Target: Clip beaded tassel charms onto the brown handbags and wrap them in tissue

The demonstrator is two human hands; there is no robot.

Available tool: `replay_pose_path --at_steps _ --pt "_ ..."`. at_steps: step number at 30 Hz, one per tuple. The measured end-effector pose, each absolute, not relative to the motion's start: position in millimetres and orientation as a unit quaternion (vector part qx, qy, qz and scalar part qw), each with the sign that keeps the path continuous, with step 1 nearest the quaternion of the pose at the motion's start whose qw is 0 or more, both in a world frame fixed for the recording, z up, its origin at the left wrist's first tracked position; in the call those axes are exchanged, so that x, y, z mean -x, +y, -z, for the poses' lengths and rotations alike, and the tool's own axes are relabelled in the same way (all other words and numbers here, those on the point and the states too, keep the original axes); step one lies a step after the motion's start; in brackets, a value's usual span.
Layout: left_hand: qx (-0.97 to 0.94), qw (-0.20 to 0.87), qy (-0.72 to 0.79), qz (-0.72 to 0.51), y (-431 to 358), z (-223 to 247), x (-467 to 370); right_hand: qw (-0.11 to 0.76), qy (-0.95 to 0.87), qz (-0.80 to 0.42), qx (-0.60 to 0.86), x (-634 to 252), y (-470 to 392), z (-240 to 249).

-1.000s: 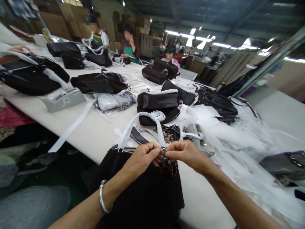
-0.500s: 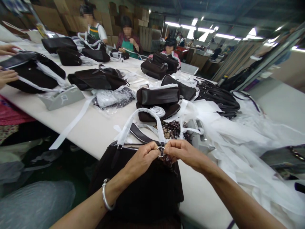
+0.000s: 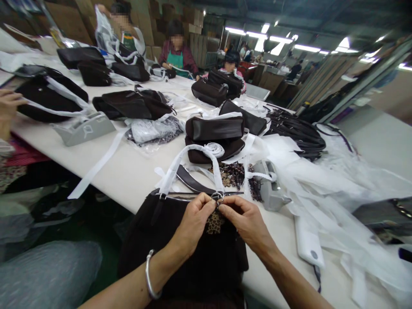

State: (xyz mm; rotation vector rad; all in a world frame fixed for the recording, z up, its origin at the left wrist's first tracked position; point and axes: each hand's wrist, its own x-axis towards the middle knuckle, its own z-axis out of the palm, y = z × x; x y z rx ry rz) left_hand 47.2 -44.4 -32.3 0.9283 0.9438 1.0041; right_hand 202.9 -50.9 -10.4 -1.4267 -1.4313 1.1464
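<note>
A dark handbag (image 3: 151,240) stands upright at the table edge in front of me, its looped handle (image 3: 171,171) wrapped in white paper. At the right base of that handle is a metal ring (image 3: 217,195). My left hand (image 3: 189,221) pinches the ring's left side between thumb and fingers. My right hand (image 3: 249,219) is closed at its right side, also pinching the ring. Below the fingertips a leopard-print tag (image 3: 214,224) hangs against the bag front. The exact grip at the ring is partly hidden by my fingers.
Dark bags (image 3: 215,128) lie across the white table (image 3: 128,171). Charms (image 3: 236,175), a tape dispenser (image 3: 269,189), a white device with a cable (image 3: 309,242) and loose white paper (image 3: 289,171) are to the right. A co-worker's hand (image 3: 9,103) is at left; other people sit opposite.
Both hands have shifted slightly at the ring, and the leopard-print tag now shows below them. My right forearm has moved inward, revealing the white device. A co-worker opposite has raised some plastic.
</note>
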Motion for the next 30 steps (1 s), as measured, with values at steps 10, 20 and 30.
replay_pose_path --at_steps 10,20,30 --pt "-0.664 0.554 0.397 -0.308 -27.5 7.5 -22.8 0.247 -0.532 -0.581 0.564 -222.2 -41.8 -7.7" --pt "-0.442 0.703 0.417 -0.370 -36.2 20.0 -39.0 0.325 -0.498 -0.580 0.556 -214.4 -63.5 -8.0" --pt "-0.293 0.785 0.358 -0.412 -67.5 11.5 -60.3 0.419 -0.493 -0.465 0.604 -214.2 -86.0 -5.5"
